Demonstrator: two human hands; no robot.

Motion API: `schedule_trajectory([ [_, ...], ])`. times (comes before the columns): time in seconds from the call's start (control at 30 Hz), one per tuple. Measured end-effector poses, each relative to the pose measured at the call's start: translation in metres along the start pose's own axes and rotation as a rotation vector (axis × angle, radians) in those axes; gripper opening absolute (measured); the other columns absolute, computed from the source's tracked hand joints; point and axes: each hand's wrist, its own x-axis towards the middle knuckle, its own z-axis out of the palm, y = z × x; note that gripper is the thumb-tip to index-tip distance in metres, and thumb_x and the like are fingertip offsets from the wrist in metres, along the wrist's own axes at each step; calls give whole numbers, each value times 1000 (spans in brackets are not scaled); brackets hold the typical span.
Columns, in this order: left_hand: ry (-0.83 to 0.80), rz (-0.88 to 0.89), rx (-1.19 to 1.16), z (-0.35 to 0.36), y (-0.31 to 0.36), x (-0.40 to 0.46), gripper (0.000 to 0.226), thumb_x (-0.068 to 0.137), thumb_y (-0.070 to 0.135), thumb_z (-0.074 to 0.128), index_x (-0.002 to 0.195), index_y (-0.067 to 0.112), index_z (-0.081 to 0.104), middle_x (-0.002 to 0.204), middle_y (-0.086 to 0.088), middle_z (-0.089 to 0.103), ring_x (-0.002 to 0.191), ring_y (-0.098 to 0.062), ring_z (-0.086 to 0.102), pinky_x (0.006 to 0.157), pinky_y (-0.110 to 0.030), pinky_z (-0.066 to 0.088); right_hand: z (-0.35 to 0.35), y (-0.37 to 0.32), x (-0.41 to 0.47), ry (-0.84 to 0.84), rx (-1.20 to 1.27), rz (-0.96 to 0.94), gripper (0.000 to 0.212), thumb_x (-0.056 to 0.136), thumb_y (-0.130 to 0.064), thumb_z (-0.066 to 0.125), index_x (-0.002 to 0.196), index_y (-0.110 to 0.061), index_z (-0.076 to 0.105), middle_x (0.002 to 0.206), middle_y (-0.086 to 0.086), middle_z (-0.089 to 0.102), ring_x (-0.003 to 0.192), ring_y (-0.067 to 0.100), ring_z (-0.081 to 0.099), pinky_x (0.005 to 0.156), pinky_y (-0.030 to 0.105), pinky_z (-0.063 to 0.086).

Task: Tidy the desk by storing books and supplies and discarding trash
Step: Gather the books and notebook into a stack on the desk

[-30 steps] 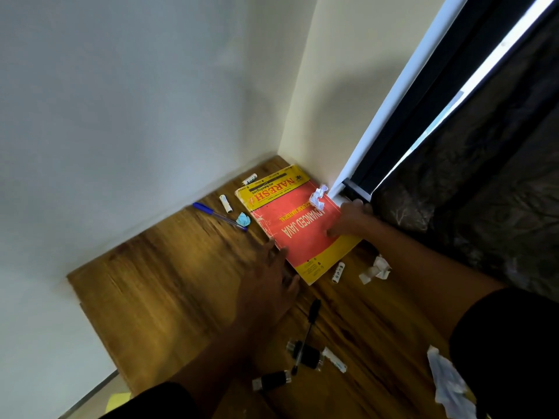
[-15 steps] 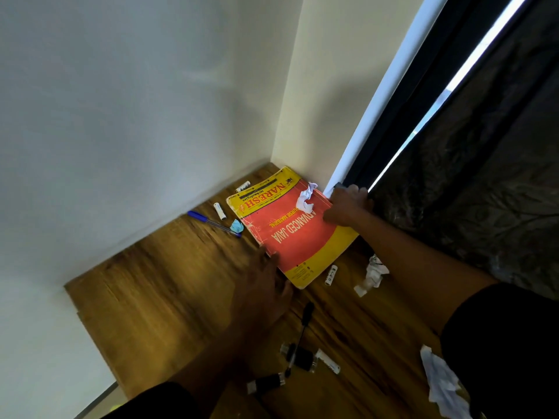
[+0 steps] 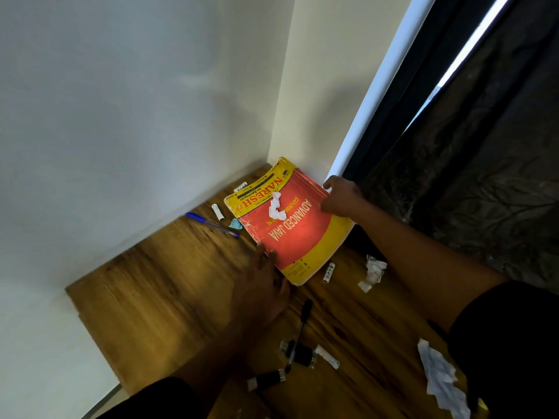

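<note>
While my right hand [image 3: 340, 196] grips the far edge of the book [image 3: 290, 220], tilted up in the desk [image 3: 157, 291] corner, my left hand [image 3: 261, 293] lies open at its near edge. I'd tip off the paper scrap [image 3: 276, 207], then lift two-handed.

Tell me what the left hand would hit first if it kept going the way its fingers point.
Most likely the book. The left hand lies flat on the desk, its fingertips already at the book's near left edge and perhaps touching it; blur hides the contact. The blue pen lies off to the left.
</note>
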Motion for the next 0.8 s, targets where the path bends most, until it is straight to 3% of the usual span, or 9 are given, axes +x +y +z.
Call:
schedule_trajectory([
  [0.1, -19, -6, 13, -5, 3, 1, 79, 94, 61, 49, 160, 25, 25, 170, -4, 16, 144, -28, 42, 107, -42, 47, -10, -6, -3, 18, 24, 16, 35, 77, -15, 73, 111, -21, 77, 108, 12, 73, 89, 28, 68, 75, 28, 54],
  [0.23, -41, -21, -33, -11, 7, 0, 83, 94, 61, 50, 162, 27, 18, 171, -3, 10, 148, -28, 36, 111, -43, 43, -27, -16, -16, 82, 138, 9, 35, 75, -12, 77, 109, -22, 79, 102, 8, 73, 93, 26, 70, 83, 33, 60],
  [0.43, -29, -11, -21, -9, 3, 1, 83, 91, 64, 53, 161, 30, 23, 171, 0, 11, 137, -26, 51, 104, -44, 51, -56, -34, -47, 209, 156, -61, 33, 74, -12, 74, 104, -25, 80, 99, 6, 73, 92, 25, 69, 83, 33, 60],
  [0.57, -21, 32, -16, -14, 0, 2, 83, 88, 67, 51, 159, 29, 31, 169, -1, 19, 119, -21, 65, 89, -39, 58, -78, -35, -73, 336, 120, -76, 28, 78, -16, 71, 103, -21, 80, 102, 5, 76, 92, 28, 71, 82, 32, 59],
  [0.67, -46, 36, -41, -20, 1, 5, 80, 89, 62, 58, 158, 26, 35, 168, -1, 23, 123, -22, 63, 95, -36, 55, -97, -28, -97, 382, 109, -69, 23, 74, -21, 69, 94, -18, 80, 89, 3, 77, 82, 25, 72, 77, 35, 61],
  [0.73, -138, 3, -97, -27, 2, 11, 79, 91, 57, 62, 158, 25, 36, 167, -2, 28, 131, -25, 58, 105, -37, 50, -109, -23, -116, 407, 121, -72, 25, 74, -28, 67, 94, -21, 81, 87, -1, 77, 81, 21, 72, 76, 33, 60],
  [0.8, -269, -115, -311, -41, 8, 15, 75, 90, 50, 68, 155, 27, 40, 155, -5, 48, 113, -26, 69, 94, -42, 58, -122, -19, -134, 423, 112, -97, 29, 74, -33, 65, 95, -23, 81, 87, -3, 77, 80, 18, 72, 75, 34, 60],
])
